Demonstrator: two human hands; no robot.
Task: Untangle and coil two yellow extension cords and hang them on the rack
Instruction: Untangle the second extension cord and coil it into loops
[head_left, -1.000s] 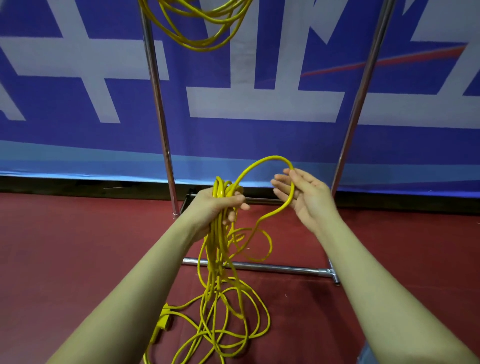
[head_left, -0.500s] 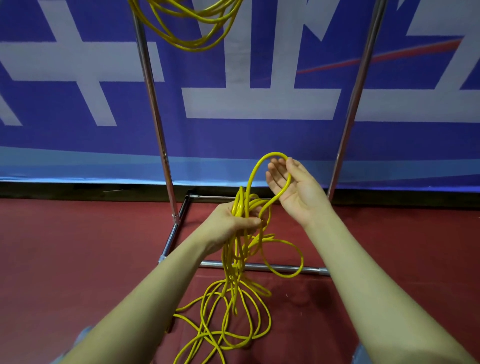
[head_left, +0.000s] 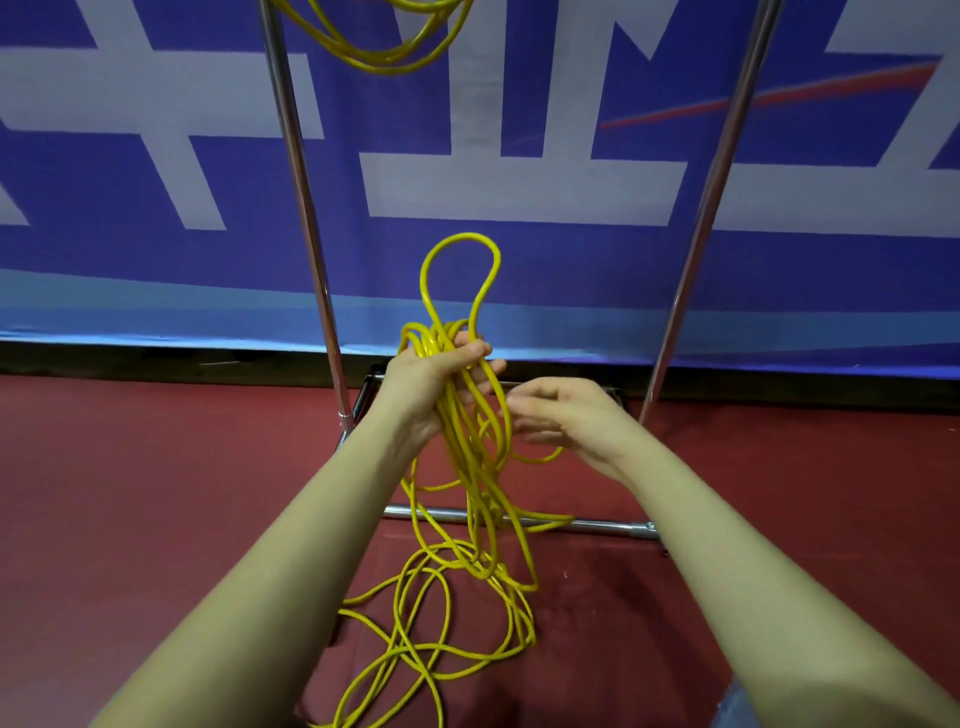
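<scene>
My left hand (head_left: 434, 376) grips a bunch of loops of a yellow extension cord (head_left: 470, 499) at mid-height. One loop stands up above the fist. The rest of the cord hangs down and trails in loose tangles on the red floor. My right hand (head_left: 563, 421) is just right of the bunch, blurred, fingers extended toward the hanging strands; I cannot tell if it touches them. A second yellow cord (head_left: 384, 52) hangs coiled from the top of the metal rack (head_left: 304, 208), partly cut off by the frame's upper edge.
The rack's two chrome uprights stand left and right of my hands, with a base bar (head_left: 571, 525) low across the floor. A blue and white banner (head_left: 519, 182) covers the wall behind. Red floor (head_left: 130, 493) spreads on both sides.
My right hand let the raised loop go into my left hand's bunch and dropped down to the right of the strands. The loop now stands above my left fist.
</scene>
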